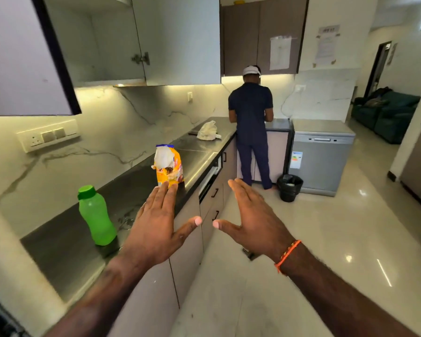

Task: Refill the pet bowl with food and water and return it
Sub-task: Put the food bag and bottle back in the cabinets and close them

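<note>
No pet bowl in view; food bag [168, 166] stands open-topped on the dark tabletop [58, 244], green water bottle [96, 216] nearer. Bag likely light, soft, crinkly: take it mid-body; bottle rigid, smooth. Left hand [153, 229] and right hand [253, 222] spread flat, each grip apart, empty.

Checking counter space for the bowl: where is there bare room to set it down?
Bare counter lies between the green bottle and the yellow food bag, and beyond the bag up to the white plastic bag. Nowhere is crowded.
</note>
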